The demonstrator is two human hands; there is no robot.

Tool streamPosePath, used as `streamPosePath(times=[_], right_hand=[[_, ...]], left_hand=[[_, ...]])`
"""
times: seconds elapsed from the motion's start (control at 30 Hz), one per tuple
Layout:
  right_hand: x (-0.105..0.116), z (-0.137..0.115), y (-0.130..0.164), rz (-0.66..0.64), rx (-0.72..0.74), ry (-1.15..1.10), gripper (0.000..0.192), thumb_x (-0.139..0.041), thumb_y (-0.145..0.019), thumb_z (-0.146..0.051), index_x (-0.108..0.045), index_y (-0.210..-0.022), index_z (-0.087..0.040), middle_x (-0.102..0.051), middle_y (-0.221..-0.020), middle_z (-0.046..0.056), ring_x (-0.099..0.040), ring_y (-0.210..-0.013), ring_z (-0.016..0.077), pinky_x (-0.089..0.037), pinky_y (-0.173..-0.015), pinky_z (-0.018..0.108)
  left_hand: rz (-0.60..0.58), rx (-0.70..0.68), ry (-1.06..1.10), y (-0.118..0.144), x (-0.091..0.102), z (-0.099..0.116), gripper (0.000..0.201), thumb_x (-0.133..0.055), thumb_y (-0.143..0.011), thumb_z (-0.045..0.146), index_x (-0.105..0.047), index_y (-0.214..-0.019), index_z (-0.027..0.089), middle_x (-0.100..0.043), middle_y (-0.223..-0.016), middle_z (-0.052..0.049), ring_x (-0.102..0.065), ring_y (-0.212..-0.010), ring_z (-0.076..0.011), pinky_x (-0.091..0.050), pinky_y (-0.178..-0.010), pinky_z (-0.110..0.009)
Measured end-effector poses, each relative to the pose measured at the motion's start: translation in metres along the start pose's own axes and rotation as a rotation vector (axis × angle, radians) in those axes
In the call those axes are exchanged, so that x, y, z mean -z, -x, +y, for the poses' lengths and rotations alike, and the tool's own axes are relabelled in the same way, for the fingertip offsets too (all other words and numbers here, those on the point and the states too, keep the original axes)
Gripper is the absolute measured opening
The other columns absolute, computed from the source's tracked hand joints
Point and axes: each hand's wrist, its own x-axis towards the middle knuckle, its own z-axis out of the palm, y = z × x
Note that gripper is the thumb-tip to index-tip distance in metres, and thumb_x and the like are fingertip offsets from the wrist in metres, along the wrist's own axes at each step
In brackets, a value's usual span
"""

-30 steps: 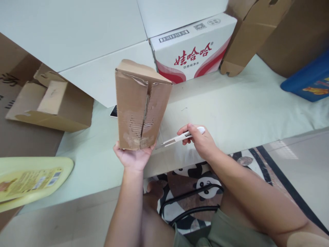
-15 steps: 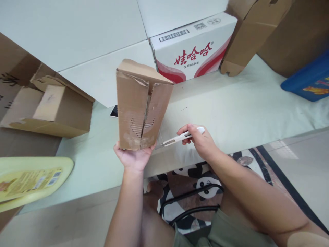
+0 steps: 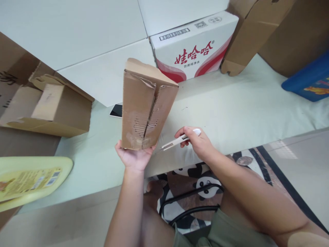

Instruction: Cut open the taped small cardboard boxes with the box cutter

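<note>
- left hand [image 3: 134,158] is cupped under a beat-up cardboard box [image 3: 145,104], gripping its bottom end and holding it upright above the near edge of the desk [image 3: 231,113]
- box's facing side has a split seam down the middle with torn-up corrugation showing
- right hand [image 3: 199,142] is closed around a white utility knife [image 3: 178,140], tip aimed at the box's lower right corner, just beside it but not touching
- a phone [image 3: 116,110] lies on the desk behind the box
- white carton with red print [image 3: 195,48] sits further back, open brown box [image 3: 51,108] off to the left, yellow tray [image 3: 31,178] at the near left
</note>
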Motion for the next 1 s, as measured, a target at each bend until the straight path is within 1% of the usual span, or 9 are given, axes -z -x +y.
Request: streamPosePath(times=[0.13, 0.27, 0.4, 0.5, 0.67, 0.87, 1.0], right_hand=[[-0.005, 0.005, 0.0, -0.07, 0.001, 0.025, 0.061, -0.059, -0.087, -0.076, -0.073, -0.074, -0.019, -0.061, -0.059, 0.0, -0.056, -0.052, 0.0126, -0.048, -0.058, 0.028], [-0.008, 0.009, 0.0, -0.116, -0.014, 0.069, 0.06, -0.056, -0.088, -0.075, -0.073, -0.075, -0.019, -0.06, -0.056, 0.0, -0.056, -0.053, 0.0131, -0.048, -0.06, 0.029], [-0.008, 0.012, -0.001, -0.128, -0.024, 0.076, 0.058, -0.055, -0.09, -0.072, -0.073, -0.076, -0.019, -0.061, -0.057, 0.0, -0.056, -0.054, 0.0133, -0.048, -0.061, 0.028], [-0.008, 0.014, -0.001, -0.13, -0.025, 0.074, 0.058, -0.055, -0.089, -0.072, -0.072, -0.076, -0.019, -0.06, -0.057, 0.0, -0.056, -0.054, 0.0134, -0.048, -0.061, 0.028], [-0.009, 0.013, 0.0, -0.12, -0.036, 0.064, 0.058, -0.056, -0.089, -0.073, -0.073, -0.075, -0.019, -0.061, -0.058, 0.0, -0.056, -0.055, 0.0135, -0.046, -0.06, 0.028], [-0.009, 0.011, 0.0, -0.128, -0.035, 0.07, 0.056, -0.056, -0.09, -0.07, -0.073, -0.076, -0.019, -0.062, -0.058, 0.001, -0.057, -0.056, 0.014, -0.047, -0.061, 0.029], [-0.007, 0.012, 0.0, -0.131, -0.029, 0.077, 0.058, -0.055, -0.091, -0.072, -0.075, -0.078, -0.018, -0.061, -0.057, 0.001, -0.056, -0.056, 0.0138, -0.047, -0.061, 0.028]], left_hand=[[0.028, 0.022, 0.011, 0.0, -0.001, -0.003, 0.058, -0.072, -0.067, 0.061, -0.075, -0.115, 0.029, -0.078, -0.119, -0.01, -0.073, -0.096, -0.0338, -0.063, -0.072, -0.048], [0.022, 0.039, 0.024, 0.0, -0.001, -0.004, 0.061, -0.073, -0.066, 0.06, -0.075, -0.117, 0.028, -0.078, -0.12, -0.01, -0.073, -0.1, -0.0335, -0.063, -0.075, -0.048], [0.022, 0.032, 0.025, 0.001, -0.001, -0.003, 0.059, -0.072, -0.068, 0.06, -0.074, -0.118, 0.03, -0.078, -0.122, -0.009, -0.073, -0.1, -0.033, -0.063, -0.074, -0.047], [0.032, 0.031, 0.024, 0.001, -0.002, -0.002, 0.06, -0.072, -0.067, 0.061, -0.074, -0.118, 0.03, -0.078, -0.119, -0.009, -0.072, -0.097, -0.033, -0.062, -0.073, -0.047], [0.023, 0.02, 0.023, 0.002, -0.001, -0.002, 0.06, -0.074, -0.066, 0.061, -0.074, -0.117, 0.03, -0.078, -0.118, -0.009, -0.072, -0.099, -0.0337, -0.062, -0.074, -0.048], [0.011, 0.024, 0.016, 0.001, 0.0, -0.001, 0.055, -0.072, -0.069, 0.062, -0.074, -0.116, 0.032, -0.078, -0.119, -0.008, -0.072, -0.101, -0.0343, -0.061, -0.075, -0.048], [0.032, 0.019, 0.006, 0.001, -0.002, -0.002, 0.057, -0.07, -0.07, 0.064, -0.074, -0.117, 0.032, -0.078, -0.118, -0.009, -0.072, -0.102, -0.0349, -0.061, -0.075, -0.047]])
